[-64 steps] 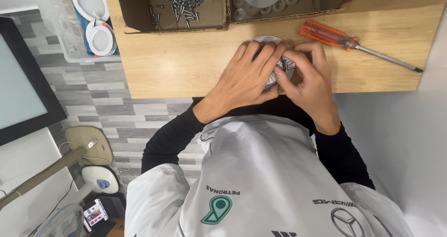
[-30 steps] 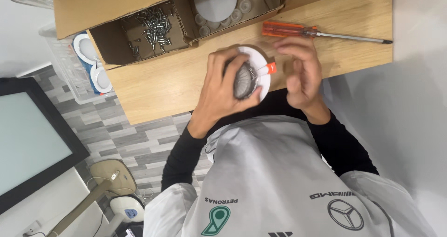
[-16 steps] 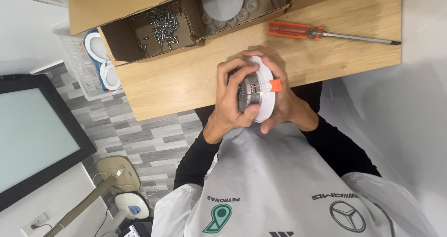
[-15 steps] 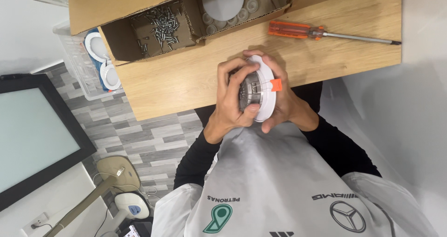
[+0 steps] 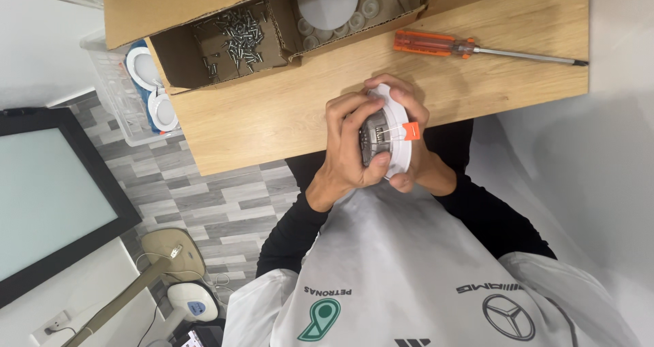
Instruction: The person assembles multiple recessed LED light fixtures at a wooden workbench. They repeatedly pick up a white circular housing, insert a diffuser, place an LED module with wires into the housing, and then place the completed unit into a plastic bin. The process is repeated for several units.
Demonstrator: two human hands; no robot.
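Note:
I hold a round white downlight with a ribbed metal back and an orange clip between both hands, in front of my chest at the near edge of the wooden table. My left hand wraps its fingers over the metal back. My right hand cups the white rim from behind, fingertips curled over the top. An orange-handled screwdriver lies on the table just beyond my hands, its shaft pointing right.
An open cardboard box at the table's far edge holds loose screws in one compartment and white round parts in another. A clear bin with white downlights stands left of the table. A dark monitor is at left.
My hands have lifted the downlight off the table towards my chest and turned it so its metal back faces left. Over the last half second the grip barely changed.

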